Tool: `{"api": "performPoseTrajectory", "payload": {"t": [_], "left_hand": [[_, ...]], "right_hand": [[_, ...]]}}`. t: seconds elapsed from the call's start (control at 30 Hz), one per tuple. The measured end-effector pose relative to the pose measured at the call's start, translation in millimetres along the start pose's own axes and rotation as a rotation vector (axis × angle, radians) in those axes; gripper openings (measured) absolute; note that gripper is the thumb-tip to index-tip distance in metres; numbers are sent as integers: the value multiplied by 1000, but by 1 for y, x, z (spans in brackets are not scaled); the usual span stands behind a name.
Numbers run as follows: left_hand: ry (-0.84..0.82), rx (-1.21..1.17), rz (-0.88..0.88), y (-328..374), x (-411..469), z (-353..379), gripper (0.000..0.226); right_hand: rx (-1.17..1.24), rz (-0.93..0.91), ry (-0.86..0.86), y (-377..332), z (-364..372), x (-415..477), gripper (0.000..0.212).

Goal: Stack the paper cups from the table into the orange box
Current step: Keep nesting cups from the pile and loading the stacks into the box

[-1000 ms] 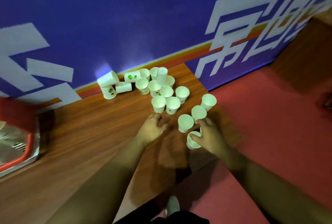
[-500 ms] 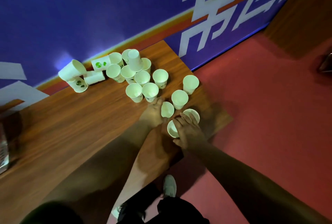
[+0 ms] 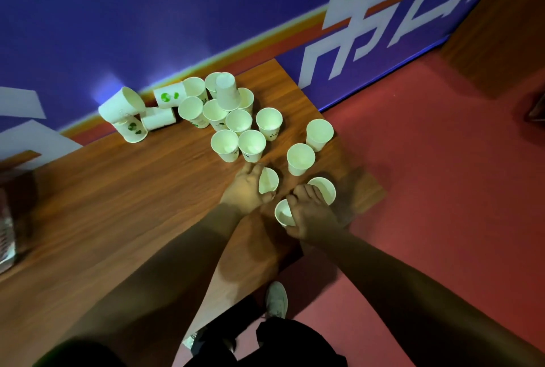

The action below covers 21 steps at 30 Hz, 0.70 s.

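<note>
Several white paper cups [image 3: 238, 121] stand in a cluster on the wooden table [image 3: 118, 195] near the blue wall; a few at the back left lie tipped [image 3: 122, 105]. My left hand [image 3: 246, 190] grips one upright cup [image 3: 269, 180] near the table's right end. My right hand [image 3: 309, 216] grips a cup [image 3: 283, 213] close to the front edge, its fingers reaching over another cup [image 3: 323, 188]. Two more cups [image 3: 300, 159] stand just beyond. The orange box is almost out of view at the far left.
The table ends at its right corner [image 3: 380, 194], with red floor [image 3: 427, 190] beyond. A metallic-lined container edge [image 3: 7, 228] shows at the far left. My shoe [image 3: 276, 299] is below the table's front edge.
My left hand reached right and took hold of a cup. My right hand stayed on its cup and spread over the neighbouring one. The view swung right, moving the box out of sight.
</note>
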<state>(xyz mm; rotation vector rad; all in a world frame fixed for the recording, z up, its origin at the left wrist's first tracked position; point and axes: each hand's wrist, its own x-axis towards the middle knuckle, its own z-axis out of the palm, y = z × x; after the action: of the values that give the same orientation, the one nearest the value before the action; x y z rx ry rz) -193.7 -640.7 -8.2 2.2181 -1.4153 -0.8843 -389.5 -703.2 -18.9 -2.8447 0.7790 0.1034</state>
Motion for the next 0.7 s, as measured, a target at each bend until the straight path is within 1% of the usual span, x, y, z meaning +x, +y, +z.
{"api": "performPoseTrajectory", "payload": {"t": [0.13,0.27,0.33,0.47,0.57,0.7], "left_hand": [[118,-65,-90,-21,-28,-22,71],[236,-93,-185,-51,-67,-57,67],[300,-112,-239,-66,-89,-78,66],[460,-133,-307,-97,-135,-120,66],[588,-136,-355,-125,-175,-152,67],[702,-134,-379,-167,-224,-191,66]], "right_hand": [[-21,23,-62,-12,-13,5,62],[69,67,-119,-32,-35,22,76],[91,64,-102,-46,-47,33,81],[158,33,-53,-92,-74,63,79],[175,-14,-55,-142,-94,87,80],[202,-82,-29,-211,-113,111,73]]}}
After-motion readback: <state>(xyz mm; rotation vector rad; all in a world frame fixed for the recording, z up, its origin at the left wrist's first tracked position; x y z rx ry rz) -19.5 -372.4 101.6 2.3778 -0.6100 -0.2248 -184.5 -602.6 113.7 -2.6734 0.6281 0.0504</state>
